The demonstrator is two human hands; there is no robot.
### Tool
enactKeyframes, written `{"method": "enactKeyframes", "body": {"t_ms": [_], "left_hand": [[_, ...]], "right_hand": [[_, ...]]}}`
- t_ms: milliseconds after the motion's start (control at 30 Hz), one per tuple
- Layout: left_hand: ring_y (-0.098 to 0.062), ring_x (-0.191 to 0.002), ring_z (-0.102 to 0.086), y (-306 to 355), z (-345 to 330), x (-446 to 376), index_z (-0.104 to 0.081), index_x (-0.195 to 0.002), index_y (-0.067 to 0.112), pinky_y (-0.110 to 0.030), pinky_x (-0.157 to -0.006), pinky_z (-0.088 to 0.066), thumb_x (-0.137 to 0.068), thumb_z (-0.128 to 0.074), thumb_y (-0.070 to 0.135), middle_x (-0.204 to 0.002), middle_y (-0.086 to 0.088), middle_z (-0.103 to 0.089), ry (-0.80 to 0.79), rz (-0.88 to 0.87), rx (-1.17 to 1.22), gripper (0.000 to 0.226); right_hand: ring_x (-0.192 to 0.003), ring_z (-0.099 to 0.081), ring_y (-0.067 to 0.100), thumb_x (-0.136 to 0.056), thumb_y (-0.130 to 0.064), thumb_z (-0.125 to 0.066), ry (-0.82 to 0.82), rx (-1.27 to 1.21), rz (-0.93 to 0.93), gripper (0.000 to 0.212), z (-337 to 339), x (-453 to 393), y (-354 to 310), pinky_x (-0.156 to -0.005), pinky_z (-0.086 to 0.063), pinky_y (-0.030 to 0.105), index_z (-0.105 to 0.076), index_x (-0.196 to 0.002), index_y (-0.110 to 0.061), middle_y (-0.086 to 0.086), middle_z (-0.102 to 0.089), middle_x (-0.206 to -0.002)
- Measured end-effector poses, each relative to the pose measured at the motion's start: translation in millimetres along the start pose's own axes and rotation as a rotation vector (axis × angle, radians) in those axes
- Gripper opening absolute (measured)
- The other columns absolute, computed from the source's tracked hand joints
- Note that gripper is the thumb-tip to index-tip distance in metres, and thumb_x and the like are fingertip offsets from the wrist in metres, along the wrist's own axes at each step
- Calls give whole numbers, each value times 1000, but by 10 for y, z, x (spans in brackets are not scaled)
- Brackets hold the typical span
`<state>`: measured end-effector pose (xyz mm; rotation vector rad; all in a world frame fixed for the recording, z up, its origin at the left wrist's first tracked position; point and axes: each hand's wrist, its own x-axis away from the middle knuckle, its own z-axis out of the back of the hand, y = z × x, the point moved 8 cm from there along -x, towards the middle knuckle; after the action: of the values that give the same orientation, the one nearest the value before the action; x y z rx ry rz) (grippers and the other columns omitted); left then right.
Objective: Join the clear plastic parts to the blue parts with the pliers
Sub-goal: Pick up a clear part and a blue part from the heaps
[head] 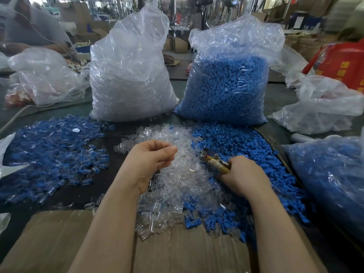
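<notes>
Clear plastic parts (177, 174) lie heaped mid-worktop, with loose blue parts (246, 154) just to their right. The right hand (244, 178) grips the pliers (213, 160), whose tips point into the clear heap; the left hand (151, 158) hovers above it with fingers loosely curled (whether it pinches a piece I cannot tell). A spread of joined pieces (53, 154) at left shows much is done. Two large bags behind, one of clear stock (130, 75) and one of blue stock (226, 85), suggest far more remains. A small sticker on the clear bag is handwritten; it is not legible.
</notes>
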<state>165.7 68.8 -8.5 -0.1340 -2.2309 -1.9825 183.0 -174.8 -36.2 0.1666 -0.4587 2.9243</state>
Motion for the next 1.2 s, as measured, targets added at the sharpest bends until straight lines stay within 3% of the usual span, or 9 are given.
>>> {"method": "enactKeyframes", "body": {"t_ms": [233, 367, 600, 700, 833, 933, 1200], "left_hand": [[-9, -62, -66, 6, 11, 10, -70, -83, 10, -19, -58, -55, -58, -79, 24, -68, 1, -71, 34, -3, 7, 30], [-12, -65, -71, 0, -36, 19, -70, -85, 7, -19, -58, -56, -70, -79, 14, -71, -5, -73, 32, -9, 28, 18], [-18, -73, -74, 33, -210, 45, -70, -87, 3, -22, -62, -57, -81, -77, 6, -78, -11, -76, 71, -94, -36, 9], [-18, -72, -75, 53, -278, 61, -71, -85, 3, -22, -62, -57, -80, -78, 5, -75, -11, -75, 95, -139, -72, 9], [-18, -70, -74, 72, -344, 71, -70, -81, 5, -23, -62, -58, -80, -76, 2, -71, -10, -75, 94, -151, -74, 6], [-18, -69, -74, 78, -361, 78, -70, -81, 4, -24, -62, -58, -80, -77, 1, -72, -12, -75, 90, -157, -80, 7], [-22, -73, -74, 120, -392, 107, -72, -80, 8, -26, -66, -59, -81, -77, 4, -71, -8, -74, 148, -229, -93, 6]], "right_hand": [[-61, -58, 19, -83, -35, -68, 52, -144, 21, 18, 82, 20, -11, -49, -39, 27, -59, -76, -20, 2, -61, -68], [-61, -57, 20, -82, -37, -72, 87, -391, 84, 21, 171, 73, -57, -51, -40, 29, -62, -73, -21, 2, -61, -65], [-45, -42, 3, -86, -33, -72, 171, -728, 247, 16, 348, 201, -338, -47, -37, 20, -65, -77, -22, -12, -52, -53], [-47, -43, 2, -87, -32, -71, 194, -766, 304, 16, 373, 244, -443, -45, -36, 15, -64, -77, -21, -17, -52, -52], [-51, -50, 2, -85, -32, -73, 215, -751, 293, 15, 356, 238, -496, -55, -44, 27, -65, -76, -23, -10, -59, -57], [-55, -55, 3, -84, -33, -73, 224, -732, 268, 15, 330, 228, -485, -56, -47, 28, -64, -74, -27, -13, -63, -61], [-55, -53, 4, -85, -35, -73, 336, -736, 253, 19, 386, 275, -490, -52, -38, 24, -59, -73, -29, -10, -58, -59]]}}
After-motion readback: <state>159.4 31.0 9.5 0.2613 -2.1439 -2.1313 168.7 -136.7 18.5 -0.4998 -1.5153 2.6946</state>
